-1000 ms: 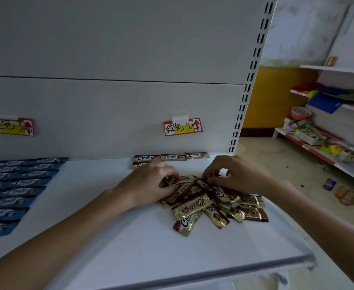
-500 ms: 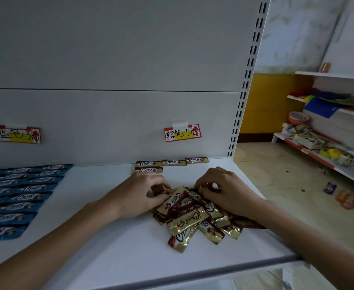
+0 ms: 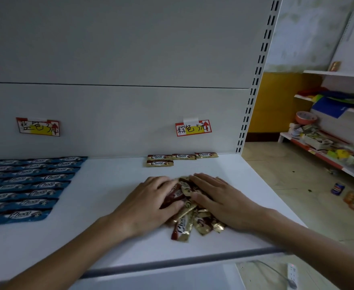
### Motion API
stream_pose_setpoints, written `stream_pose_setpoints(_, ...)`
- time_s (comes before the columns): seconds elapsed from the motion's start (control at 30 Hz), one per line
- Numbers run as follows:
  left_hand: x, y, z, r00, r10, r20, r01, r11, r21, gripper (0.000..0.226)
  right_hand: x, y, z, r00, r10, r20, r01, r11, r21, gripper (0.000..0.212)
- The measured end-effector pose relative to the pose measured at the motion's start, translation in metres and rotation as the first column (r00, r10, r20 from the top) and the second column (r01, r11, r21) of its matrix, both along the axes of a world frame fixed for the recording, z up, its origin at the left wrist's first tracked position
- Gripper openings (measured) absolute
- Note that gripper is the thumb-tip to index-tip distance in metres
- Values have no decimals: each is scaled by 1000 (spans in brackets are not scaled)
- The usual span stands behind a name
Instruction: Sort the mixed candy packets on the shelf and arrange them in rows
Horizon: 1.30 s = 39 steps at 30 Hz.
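A loose pile of gold-and-brown Choco candy packets (image 3: 184,225) lies on the white shelf (image 3: 113,237), right of its middle. My left hand (image 3: 151,204) lies flat over the pile's left side and my right hand (image 3: 220,199) over its right side, fingers straight, squeezing the packets together. Several gold packets (image 3: 182,156) lie in a row against the back panel, with one more (image 3: 159,163) just in front. Rows of blue Choco packets (image 3: 27,185) cover the shelf's left part.
Two handwritten labels hang on the back panel, one (image 3: 38,127) above the blue rows and one (image 3: 193,128) above the gold row. To the right stands another shelf unit (image 3: 328,147) with mixed goods. A can (image 3: 337,189) and jars sit on the floor.
Both hands have flattened from curled fingers onto the pile and drawn it nearer the shelf's front edge, bunching the packets tighter. The camera has tilted down slightly.
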<state>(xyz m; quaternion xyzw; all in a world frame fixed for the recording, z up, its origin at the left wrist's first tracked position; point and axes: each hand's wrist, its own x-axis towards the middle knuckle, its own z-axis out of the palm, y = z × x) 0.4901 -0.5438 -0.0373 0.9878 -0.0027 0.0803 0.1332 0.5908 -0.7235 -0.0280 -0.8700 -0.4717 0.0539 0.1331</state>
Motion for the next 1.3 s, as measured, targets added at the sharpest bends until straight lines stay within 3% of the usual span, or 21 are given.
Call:
stream_pose_setpoints(0.23,-34,48,5,992,115,43,-113,992,-61,46,-30,70,-5,997,68,32,-72,985,160,48)
stream_pose_setpoints(0.47,-44,61,10,974,125,191,-100,986,-135,32,-32,85,8,996,-24,-87,55,931,361,22)
stream_pose_setpoints(0.6,-35,61,21,912,252,324,-161,945,-284,27,-16,77,21,993,-29,-110,78,882,465,23)
stream_pose_setpoints(0.7,-15,55,38,912,276,302,-115,881,-459,16,6,64,34,981,-58,-188,144,860,489,19)
stream_pose_setpoints(0.77,6,47,42,933,235,271,-75,867,-493,13,23,52,39,970,-92,-224,192,857,479,12)
stream_pose_setpoints(0.83,32,36,42,951,191,244,-54,877,-477,13,41,38,39,963,-138,-231,235,849,473,11)
stream_pose_setpoints(0.97,78,12,33,982,98,159,-20,902,-430,16,68,5,28,948,-253,-194,314,849,425,28)
stream_pose_setpoints(1.1,96,3,27,992,20,123,18,953,-301,20,83,-19,8,934,-358,5,342,896,285,15)
stream_pose_setpoints(1.2,98,7,25,993,-14,117,38,979,-202,28,85,-26,2,948,-312,53,278,899,338,7)
stream_pose_setpoints(1.3,101,7,22,996,-71,51,72,997,-20,32,80,-25,8,982,-182,45,166,956,241,14)
